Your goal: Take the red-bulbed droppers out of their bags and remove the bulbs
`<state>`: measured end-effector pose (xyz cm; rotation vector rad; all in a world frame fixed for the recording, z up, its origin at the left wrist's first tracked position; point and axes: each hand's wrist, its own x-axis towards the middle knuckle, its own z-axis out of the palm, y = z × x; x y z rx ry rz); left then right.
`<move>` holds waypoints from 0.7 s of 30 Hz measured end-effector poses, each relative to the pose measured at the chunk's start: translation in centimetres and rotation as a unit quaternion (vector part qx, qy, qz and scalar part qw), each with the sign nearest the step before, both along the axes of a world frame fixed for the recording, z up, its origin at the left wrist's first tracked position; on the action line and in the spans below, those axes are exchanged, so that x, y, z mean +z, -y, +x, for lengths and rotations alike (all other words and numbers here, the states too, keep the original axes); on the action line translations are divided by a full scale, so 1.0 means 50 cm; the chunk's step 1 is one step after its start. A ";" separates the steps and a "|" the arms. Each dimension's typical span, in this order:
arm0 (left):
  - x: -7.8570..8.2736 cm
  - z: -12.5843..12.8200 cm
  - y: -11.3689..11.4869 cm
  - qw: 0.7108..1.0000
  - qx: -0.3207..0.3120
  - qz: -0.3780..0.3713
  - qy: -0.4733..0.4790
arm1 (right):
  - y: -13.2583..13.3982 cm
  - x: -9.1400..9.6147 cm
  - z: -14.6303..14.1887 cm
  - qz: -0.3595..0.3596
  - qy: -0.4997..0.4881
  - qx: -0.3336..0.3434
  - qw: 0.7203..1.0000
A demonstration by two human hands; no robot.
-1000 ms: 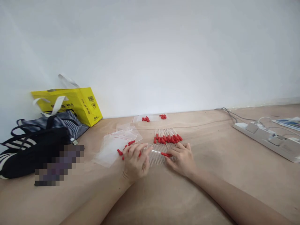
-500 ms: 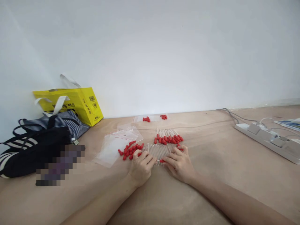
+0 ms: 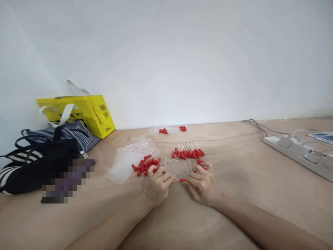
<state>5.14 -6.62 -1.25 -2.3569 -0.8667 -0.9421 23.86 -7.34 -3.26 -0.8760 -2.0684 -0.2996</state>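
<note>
My left hand (image 3: 157,184) pinches the end of a clear glass dropper tube (image 3: 177,180). Facing it, my right hand (image 3: 201,184) is closed on a red rubber bulb (image 3: 181,180), which meets the tube's end between my fingertips. How far the tube sits inside the bulb is too small to tell. Just beyond my hands lies a row of bare glass tubes (image 3: 179,168). Behind that row are droppers with red bulbs fitted (image 3: 186,153), side by side. A pile of loose red bulbs (image 3: 145,165) lies by my left hand, and a few more rest by my right fingers.
Clear plastic zip bags (image 3: 125,165) lie on the wooden table (image 3: 166,225) to the left. Another bag with red bulbs (image 3: 163,131) sits by the wall. Far left stand a yellow bag (image 3: 100,119) and a black bag (image 3: 52,166). A white power strip (image 3: 293,152) is at right.
The view has shifted slightly. Both hands keep their pinch on the tube and bulb; my right fingers have moved slightly right, exposing a little more of the area between the hands.
</note>
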 end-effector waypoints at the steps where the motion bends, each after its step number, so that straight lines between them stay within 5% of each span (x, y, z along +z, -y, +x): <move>1: 0.000 -0.002 -0.001 1.000 0.000 -0.003 0.000 | 0.000 -0.001 0.003 0.000 -0.001 0.001 1.000; 10: 0.008 -0.041 0.003 0.997 0.047 -0.022 0.064 | -0.021 0.004 0.074 -0.034 -0.061 -0.131 0.989; 14: 0.021 -0.053 -0.016 0.986 0.074 -0.108 0.099 | -0.050 -0.006 0.078 -0.066 -0.064 -0.208 0.974; 17: 0.038 -0.081 -0.041 0.952 0.126 -0.226 0.163 | -0.070 -0.010 0.077 -0.084 -0.058 -0.237 0.966; 21: 0.044 -0.136 -0.074 0.868 0.187 -0.377 0.264 | -0.083 -0.008 0.076 -0.080 -0.025 -0.248 0.965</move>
